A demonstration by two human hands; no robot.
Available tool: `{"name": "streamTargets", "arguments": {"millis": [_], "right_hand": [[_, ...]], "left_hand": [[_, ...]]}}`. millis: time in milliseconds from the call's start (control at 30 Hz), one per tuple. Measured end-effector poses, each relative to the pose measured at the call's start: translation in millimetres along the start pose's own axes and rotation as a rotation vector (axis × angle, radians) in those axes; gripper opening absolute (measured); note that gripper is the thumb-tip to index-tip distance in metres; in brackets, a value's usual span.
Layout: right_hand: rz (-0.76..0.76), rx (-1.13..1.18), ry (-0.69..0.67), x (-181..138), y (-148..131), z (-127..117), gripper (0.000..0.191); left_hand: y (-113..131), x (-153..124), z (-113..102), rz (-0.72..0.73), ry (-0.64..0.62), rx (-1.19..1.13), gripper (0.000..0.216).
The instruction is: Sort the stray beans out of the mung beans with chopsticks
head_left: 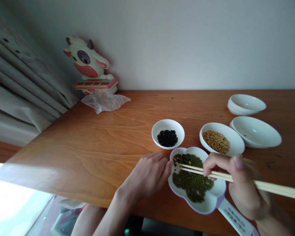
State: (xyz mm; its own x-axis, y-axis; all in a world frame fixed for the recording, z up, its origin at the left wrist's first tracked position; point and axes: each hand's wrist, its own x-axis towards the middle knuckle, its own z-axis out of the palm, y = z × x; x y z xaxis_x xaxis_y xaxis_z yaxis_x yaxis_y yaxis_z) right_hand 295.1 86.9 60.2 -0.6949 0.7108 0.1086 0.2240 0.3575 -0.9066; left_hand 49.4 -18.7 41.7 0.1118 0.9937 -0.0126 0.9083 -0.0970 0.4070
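Note:
A white flower-shaped scoop (220, 191) with a lilac rim holds green mung beans (196, 188), with a few black and yellow beans among them near the far-left side. My left hand (148, 175) has its fingers curled at the scoop's left rim, thumb side against it; its fingertips are hidden. In my right hand (243, 183) is a pair of wooden chopsticks (272, 187), tips down in the scoop's left part by some dark beans. Whether a bean is pinched between the tips I cannot tell. Behind the scoop stand a bowl of black beans (167, 138) and a bowl of yellow soybeans (216, 141).
Two more white bowls, one nearer (257, 131) with a dark speck inside and one farther (247, 104), stand at the right. A cow toy with a keyboard (90, 68) and a crumpled plastic bag (104, 101) sit at the back left by the curtain (17, 85).

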Motion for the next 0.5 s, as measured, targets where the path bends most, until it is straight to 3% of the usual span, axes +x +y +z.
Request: {"name": "streamTargets", "arguments": {"millis": [133, 233, 367, 500], "right_hand": [[-0.062, 0.029, 0.032, -4, 2, -12, 0.078], [-0.108, 0.045, 0.151, -4, -1, -19, 0.086], [-0.126, 0.019, 0.349, 10, -12, -10, 0.087], [-0.14, -0.012, 0.343, 20, -18, -1, 0.084]], "left_hand": [[-1, 0, 0, 0.01, 0.01, 0.011, 0.048], [1, 0, -3, 0.004, -0.001, 0.004, 0.046], [2, 1, -4, -0.007, -0.014, -0.005, 0.046], [1, 1, -4, -0.005, -0.006, -0.016, 0.046]]}}
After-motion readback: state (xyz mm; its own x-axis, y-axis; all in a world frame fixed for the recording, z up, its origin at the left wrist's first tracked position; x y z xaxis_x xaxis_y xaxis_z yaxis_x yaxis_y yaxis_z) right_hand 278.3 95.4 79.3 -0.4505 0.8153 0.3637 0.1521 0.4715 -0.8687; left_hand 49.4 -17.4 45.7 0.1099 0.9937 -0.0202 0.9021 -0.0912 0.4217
